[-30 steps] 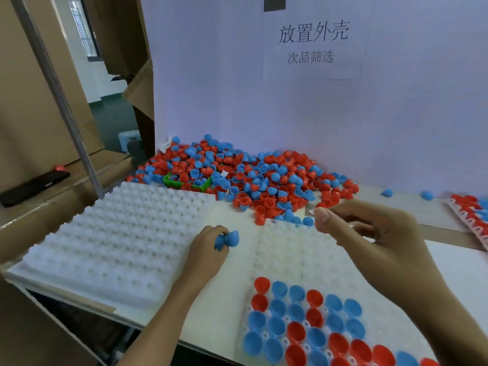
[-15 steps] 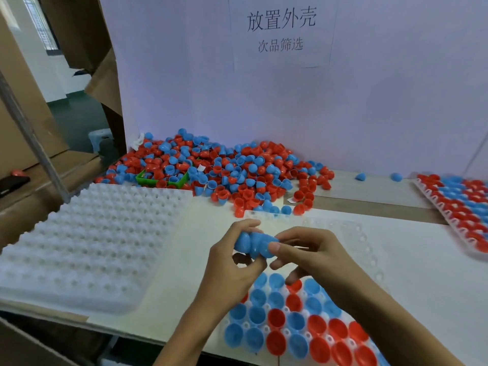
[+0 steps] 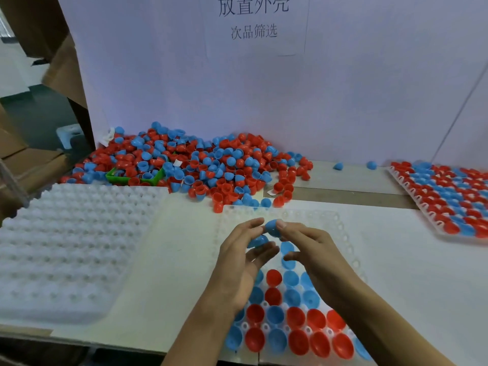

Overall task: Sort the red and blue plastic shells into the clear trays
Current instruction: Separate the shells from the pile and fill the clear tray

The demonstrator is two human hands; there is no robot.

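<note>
A big heap of red and blue shells point(image 3: 200, 165) lies at the back of the table. In front of me a clear tray point(image 3: 311, 217) holds rows of red and blue shells in its near half. Above this tray my left hand point(image 3: 245, 262) holds a blue shell point(image 3: 257, 240) between thumb and fingers. My right hand point(image 3: 314, 249) pinches a second blue shell point(image 3: 273, 227) with its fingertips, just above and touching the first. The two hands meet over the tray's middle.
A stack of empty white trays point(image 3: 71, 244) sits at the left. A filled tray point(image 3: 446, 196) of red and blue shells lies at the far right. A green basket point(image 3: 134, 178) is half buried in the heap. Two loose blue shells point(image 3: 353, 165) lie by the back wall.
My left hand brought its blue shells rightward over the tray and my right hand came in to meet it. The right hand now pinches one shell apart from the other.
</note>
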